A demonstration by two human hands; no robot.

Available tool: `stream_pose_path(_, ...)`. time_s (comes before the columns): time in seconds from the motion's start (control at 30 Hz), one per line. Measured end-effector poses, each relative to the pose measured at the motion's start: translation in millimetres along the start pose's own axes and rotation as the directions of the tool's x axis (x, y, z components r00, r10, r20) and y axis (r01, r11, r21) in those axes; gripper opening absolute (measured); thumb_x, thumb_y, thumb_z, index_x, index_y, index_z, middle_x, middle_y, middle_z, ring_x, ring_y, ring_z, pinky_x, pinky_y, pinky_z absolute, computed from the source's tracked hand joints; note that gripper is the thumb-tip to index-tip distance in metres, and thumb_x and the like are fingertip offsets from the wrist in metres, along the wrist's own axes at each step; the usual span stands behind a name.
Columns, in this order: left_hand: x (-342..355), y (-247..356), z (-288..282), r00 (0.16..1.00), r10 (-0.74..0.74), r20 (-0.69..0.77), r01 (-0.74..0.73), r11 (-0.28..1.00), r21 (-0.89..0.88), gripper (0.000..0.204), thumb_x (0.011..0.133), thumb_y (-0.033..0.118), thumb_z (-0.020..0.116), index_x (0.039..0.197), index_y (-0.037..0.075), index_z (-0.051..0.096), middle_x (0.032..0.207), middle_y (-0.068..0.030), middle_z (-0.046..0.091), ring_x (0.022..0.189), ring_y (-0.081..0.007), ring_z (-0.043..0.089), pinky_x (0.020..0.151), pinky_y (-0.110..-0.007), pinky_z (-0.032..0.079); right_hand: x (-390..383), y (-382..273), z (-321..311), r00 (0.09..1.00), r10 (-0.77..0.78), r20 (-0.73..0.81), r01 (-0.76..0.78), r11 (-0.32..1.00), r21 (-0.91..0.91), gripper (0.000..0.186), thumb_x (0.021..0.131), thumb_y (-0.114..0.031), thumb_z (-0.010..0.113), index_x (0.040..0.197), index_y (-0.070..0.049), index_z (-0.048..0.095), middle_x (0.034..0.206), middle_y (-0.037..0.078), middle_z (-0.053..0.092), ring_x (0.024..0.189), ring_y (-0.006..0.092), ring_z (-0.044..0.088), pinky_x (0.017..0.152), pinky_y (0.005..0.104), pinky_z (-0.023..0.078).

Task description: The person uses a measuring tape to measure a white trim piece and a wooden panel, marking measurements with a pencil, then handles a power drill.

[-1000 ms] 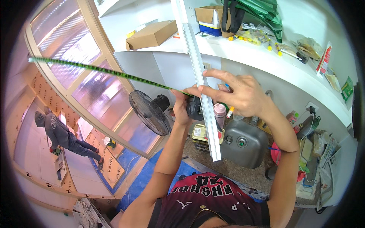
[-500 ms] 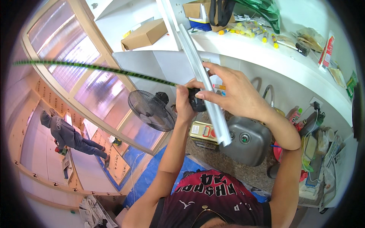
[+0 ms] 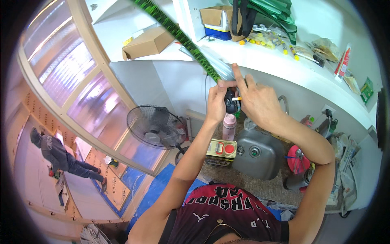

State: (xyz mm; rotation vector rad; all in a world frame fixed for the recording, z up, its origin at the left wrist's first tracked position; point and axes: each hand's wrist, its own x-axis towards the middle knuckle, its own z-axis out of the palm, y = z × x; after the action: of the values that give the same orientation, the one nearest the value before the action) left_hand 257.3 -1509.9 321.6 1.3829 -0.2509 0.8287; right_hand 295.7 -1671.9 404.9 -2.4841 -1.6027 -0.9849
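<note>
The green tape blade (image 3: 178, 32) has swung from pointing left to steeply upward.

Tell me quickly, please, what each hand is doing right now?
Left hand: closed around the black tape measure case.
Right hand: fingers spread, index on the green tape near the case.

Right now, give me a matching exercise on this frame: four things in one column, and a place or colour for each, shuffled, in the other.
Things
1. tape measure case
2. standing fan
3. cardboard box
4. steel sink

Places or colours
A. lying on the white shelf, upper left
B. below the hands, beside a yellow can
C. gripped in the left hand, green tape running out
D. black, standing by the window panels

Pairs: 1-C, 2-D, 3-A, 4-B
</note>
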Motion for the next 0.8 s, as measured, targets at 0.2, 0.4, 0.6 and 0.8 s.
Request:
stream_pose_path(0.2, 14, 17, 0, 0.979, -0.09, 0.183, 0.081, 0.995, 0.057, 0.057, 0.112, 0.051, 0.044, 0.116, 0.001, 0.072, 0.087, -0.0057, 0.063, 0.071, -0.0116, 0.056, 0.068, -0.028, 0.048, 4, 41, 6, 0.99, -0.002, -0.142, -0.019, 0.988, -0.151, 0.088, 0.087, -0.018, 0.071, 0.162, 0.0, 0.031, 0.092, 0.012, 0.062, 0.073, 0.0281, 0.068, 0.063, 0.0418, 0.056)
stream_pose_path(0.4, -2, 33, -75, 0.971, -0.214, 0.108, 0.227, 0.965, -0.128, 0.036, 0.113, 0.044, 0.044, 0.118, 0.009, 0.05, 0.096, -0.0037, 0.057, 0.079, -0.0135, 0.055, 0.072, -0.029, 0.049, 8, 89, -14, 0.986, -0.144, -0.087, 0.09, 0.889, -0.448, 0.092, 0.086, -0.037, 0.079, 0.166, -0.025, 0.035, 0.086, 0.006, 0.055, 0.075, 0.0222, 0.058, 0.066, 0.0378, 0.049)
stream_pose_path(0.6, -2, 73, -169, 0.977, -0.214, -0.007, 0.192, 0.859, 0.474, 0.04, 0.112, 0.039, 0.049, 0.097, 0.004, 0.058, 0.079, 0.0009, 0.049, 0.076, -0.0109, 0.047, 0.07, -0.028, 0.043, 17, 78, -20, 0.991, -0.13, 0.003, 0.119, 0.898, -0.424, 0.101, 0.075, -0.029, 0.085, 0.164, -0.024, 0.038, 0.099, 0.007, 0.056, 0.077, 0.0237, 0.058, 0.067, 0.0381, 0.05)
stream_pose_path(0.8, 29, 168, -225, 0.972, -0.09, -0.219, 0.223, 0.658, 0.72, 0.046, 0.114, 0.038, 0.043, 0.086, 0.004, 0.056, 0.076, 0.0022, 0.048, 0.072, -0.0099, 0.045, 0.064, -0.028, 0.039, 20, 83, -8, 0.981, -0.172, -0.084, 0.129, 0.917, -0.376, 0.098, 0.071, -0.026, 0.087, 0.16, -0.022, 0.047, 0.114, 0.008, 0.06, 0.084, 0.023, 0.061, 0.072, 0.0375, 0.052)
